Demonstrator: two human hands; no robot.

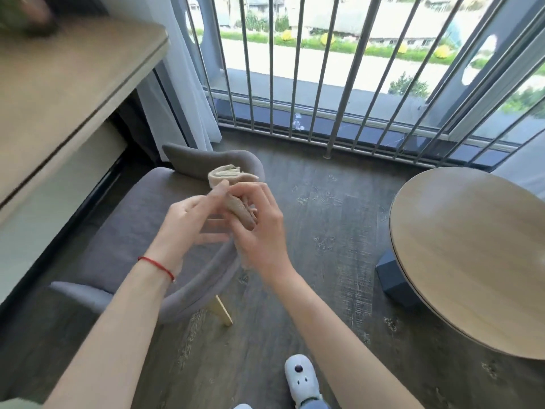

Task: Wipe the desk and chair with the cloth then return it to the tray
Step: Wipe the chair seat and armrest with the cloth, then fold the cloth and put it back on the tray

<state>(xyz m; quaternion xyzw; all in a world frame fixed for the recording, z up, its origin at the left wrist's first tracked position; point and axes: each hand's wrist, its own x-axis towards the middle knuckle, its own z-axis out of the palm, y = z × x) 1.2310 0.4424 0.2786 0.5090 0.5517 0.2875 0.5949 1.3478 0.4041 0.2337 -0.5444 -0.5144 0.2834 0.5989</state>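
Both hands [188, 219] [259, 222] pinch rolled cloth [233, 184] | fingers blurred | chair [124, 228] partly hidden

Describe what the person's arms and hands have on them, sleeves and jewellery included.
Both forearms are bare, with no sleeves in view. The left hand has a thin red string bracelet with a small pale bead around its wrist. The right hand and its wrist carry nothing: no watch, rings or gloves show on either hand.

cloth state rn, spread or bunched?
Bunched. The cloth is rolled into a wad held between the left hand and right hand, above the chair.
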